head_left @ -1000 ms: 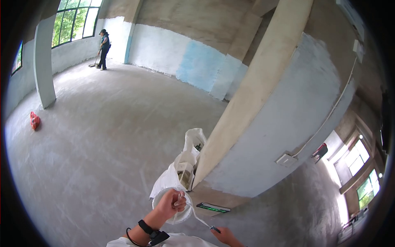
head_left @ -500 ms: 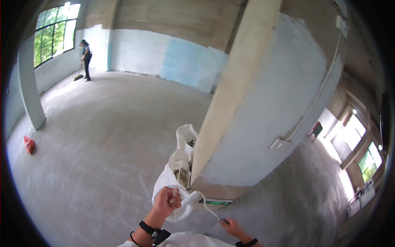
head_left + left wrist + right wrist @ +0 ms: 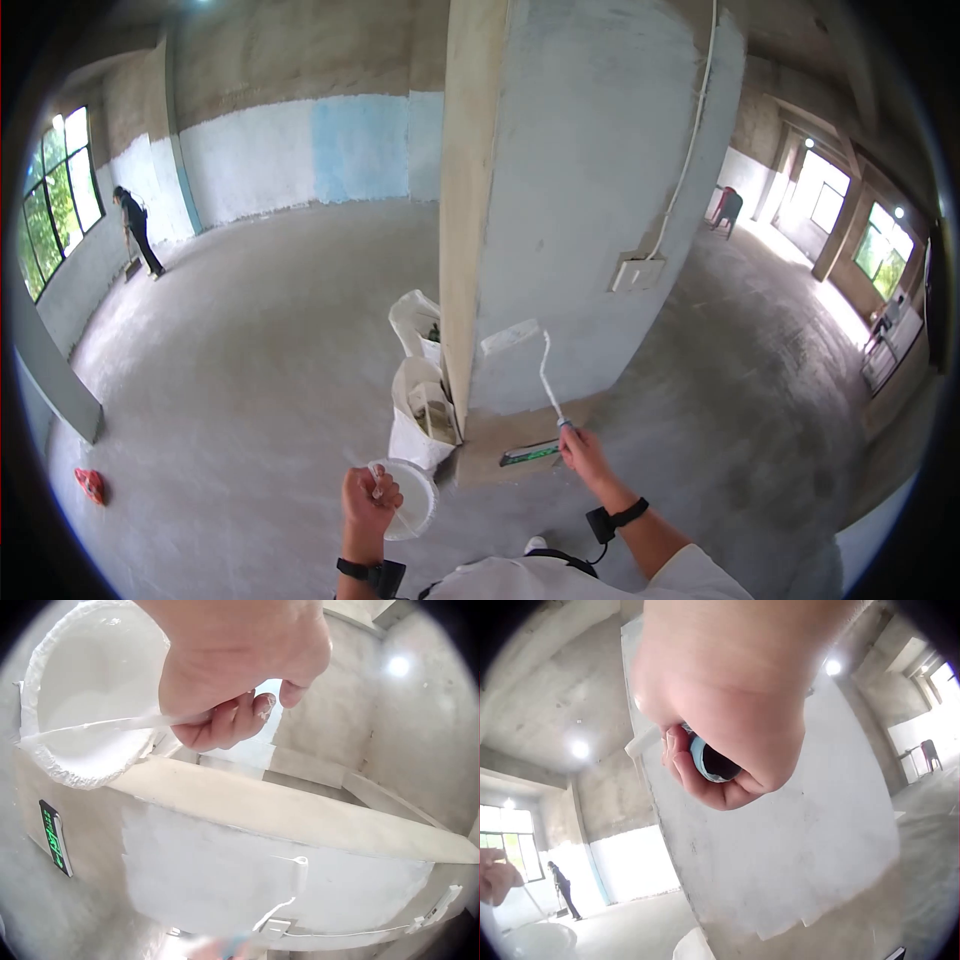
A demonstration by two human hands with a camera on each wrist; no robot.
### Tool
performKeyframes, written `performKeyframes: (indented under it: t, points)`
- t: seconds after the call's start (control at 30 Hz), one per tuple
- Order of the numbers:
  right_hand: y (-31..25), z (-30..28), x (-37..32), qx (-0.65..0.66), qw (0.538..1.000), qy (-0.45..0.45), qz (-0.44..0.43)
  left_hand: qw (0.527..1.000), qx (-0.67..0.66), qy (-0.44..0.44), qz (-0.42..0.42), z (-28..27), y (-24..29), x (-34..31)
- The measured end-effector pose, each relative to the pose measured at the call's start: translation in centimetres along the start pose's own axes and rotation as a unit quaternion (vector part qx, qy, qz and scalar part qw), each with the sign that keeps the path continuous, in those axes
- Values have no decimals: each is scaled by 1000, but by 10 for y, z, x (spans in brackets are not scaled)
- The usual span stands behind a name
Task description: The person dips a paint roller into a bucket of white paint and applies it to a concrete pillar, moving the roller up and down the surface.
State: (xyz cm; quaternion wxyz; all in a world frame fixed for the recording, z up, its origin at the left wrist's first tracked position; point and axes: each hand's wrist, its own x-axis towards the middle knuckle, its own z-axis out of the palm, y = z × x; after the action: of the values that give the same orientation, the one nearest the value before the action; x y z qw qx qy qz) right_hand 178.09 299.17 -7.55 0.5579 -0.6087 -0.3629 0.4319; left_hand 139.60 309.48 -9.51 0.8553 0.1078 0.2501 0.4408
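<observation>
Pale painted pillar — near its lower left edge, right hand grips the roller; left hand clutches the bucket's handle.

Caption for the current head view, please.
Left hand gripping a white bucket by its handle, right hand holding a paint roller at a partly painted pillar.

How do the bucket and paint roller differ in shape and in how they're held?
The bucket is round and open-topped; the paint roller is a cylinder on a bent frame. The bucket hangs by its handle from the left hand; the right hand grips the roller, raised to the pillar. Both look largely white.
</observation>
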Motion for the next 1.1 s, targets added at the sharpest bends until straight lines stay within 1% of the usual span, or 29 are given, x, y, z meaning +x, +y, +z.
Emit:
performKeyframes:
  t: [0.03,0.07,0.13,0.2,0.27,0.33,0.4,0.47,0.63,0.7,0.73,0.8,0.83,0.87,0.9,0.93,0.97,1.0,1.03,1.07,1.1]
  points:
    - [-10,3,4,-19,1000,12,4,1000,7,0,10,-4,4,1]
    - [-17,7,16,-11,1000,4,-2,1000,7,-6,7,-6,8,2]
    - [-22,8,23,-9,999,29,-21,1000,13,-5,-8,-16,11,-5]
    - [-25,7,25,5,999,47,-12,1000,13,12,11,-20,8,-4]
    - [-23,6,36,-5,999,26,-28,999,28,15,0,-27,9,-1]
    - [-20,8,42,24,999,41,-8,999,24,42,13,-30,11,-7]
    - [-16,13,47,55,997,49,11,999,23,46,8,-25,13,-11]
    - [-8,14,52,67,997,18,20,998,25,52,8,-18,15,-15]
    - [27,19,58,72,997,1,14,999,21,41,-4,-17,15,-21]
    - [41,18,56,48,998,31,40,999,13,48,-1,-16,13,-26]
    - [47,17,58,42,998,24,43,999,20,47,3,-13,11,-28]
    - [59,18,62,46,997,46,41,998,16,53,17,-12,8,-33]
    - [62,16,62,38,998,32,42,999,13,36,7,-15,5,-36]
    - [64,13,64,5,999,48,25,1000,10,19,3,-17,4,-38]
    - [66,11,69,-29,998,58,5,999,-2,27,23,-20,2,-39]
    - [84,0,82,-116,988,63,-81,1000,-9,24,9,-24,-1,-41]
    - [102,-7,104,-196,963,61,-173,1000,-19,22,1,-30,-3,-43]
    - [84,2,102,-125,983,58,-124,999,-26,21,2,-35,-6,-45]
    - [53,11,86,-60,995,52,-66,999,-36,20,3,-40,-9,-49]
    - [40,16,80,-15,998,38,-44,997,-61,37,41,-42,-13,-55]
    - [38,21,79,28,999,28,-17,998,-51,17,39,-42,-16,-60]
